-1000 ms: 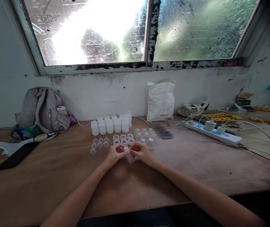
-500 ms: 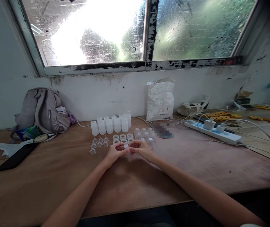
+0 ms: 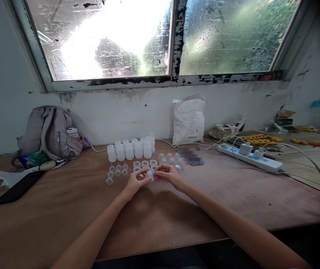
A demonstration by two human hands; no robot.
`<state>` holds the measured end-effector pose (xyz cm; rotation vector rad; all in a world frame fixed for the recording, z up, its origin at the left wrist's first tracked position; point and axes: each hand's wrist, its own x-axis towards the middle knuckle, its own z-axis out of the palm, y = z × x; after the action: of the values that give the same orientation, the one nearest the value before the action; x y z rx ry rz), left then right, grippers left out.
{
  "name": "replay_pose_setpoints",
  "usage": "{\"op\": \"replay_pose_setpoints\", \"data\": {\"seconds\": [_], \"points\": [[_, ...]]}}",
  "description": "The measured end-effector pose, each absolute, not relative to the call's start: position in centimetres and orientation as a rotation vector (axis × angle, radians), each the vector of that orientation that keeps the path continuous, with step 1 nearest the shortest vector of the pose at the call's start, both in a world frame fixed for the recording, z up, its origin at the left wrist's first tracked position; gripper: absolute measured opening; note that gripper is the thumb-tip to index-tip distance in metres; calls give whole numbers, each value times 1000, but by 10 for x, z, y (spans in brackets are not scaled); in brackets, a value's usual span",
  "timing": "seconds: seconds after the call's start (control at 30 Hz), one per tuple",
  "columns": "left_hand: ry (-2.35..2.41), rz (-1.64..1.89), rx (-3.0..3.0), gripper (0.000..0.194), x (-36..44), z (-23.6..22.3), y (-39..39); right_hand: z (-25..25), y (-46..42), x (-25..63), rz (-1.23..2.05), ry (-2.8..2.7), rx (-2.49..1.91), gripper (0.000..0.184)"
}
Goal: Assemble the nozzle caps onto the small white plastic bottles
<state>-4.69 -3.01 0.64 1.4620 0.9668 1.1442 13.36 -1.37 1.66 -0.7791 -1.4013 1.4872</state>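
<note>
My left hand (image 3: 135, 184) grips a translucent ribbed screw ring (image 3: 149, 174) between thumb and fingers. On the ring's right side, my right hand (image 3: 169, 175) is closed in a pinch; what its fingertips hold is too small to make out. Beyond the hands lie several white screw rings (image 3: 145, 163), partly covered by my left hand. Clear dome caps (image 3: 171, 157) stand behind my right hand. To the left are clear silicone bottle nipples (image 3: 117, 171). White feeding bottles (image 3: 129, 151) are lined up in rows behind them.
A grey backpack (image 3: 49, 130) and a black flat case (image 3: 19, 187) are on the left. A white plastic package (image 3: 189, 120) leans against the wall. At right lies a power strip (image 3: 249, 158) with plugged-in chargers and cables. A blurred-out object (image 3: 191, 156) lies beside the caps.
My right fingers have shifted slightly on the ring's right side, and more of the ring shows. My left hand keeps its grip. The camera view has tilted a little.
</note>
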Motion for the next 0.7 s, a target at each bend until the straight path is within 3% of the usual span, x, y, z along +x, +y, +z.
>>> {"op": "replay_pose_setpoints", "data": {"seconds": [0.17,0.37,0.7], "points": [[920,1166,1477,49,-44,8,-31,12,-13,132,1422,-1488,-801,18],[904,1202,1570,53,-45,2,-26,10,-19,126,1488,-1483,-752,30],[1033,1243,1822,42,-49,5,-29,8,-23,120,1641,-1323,-706,31]]}}
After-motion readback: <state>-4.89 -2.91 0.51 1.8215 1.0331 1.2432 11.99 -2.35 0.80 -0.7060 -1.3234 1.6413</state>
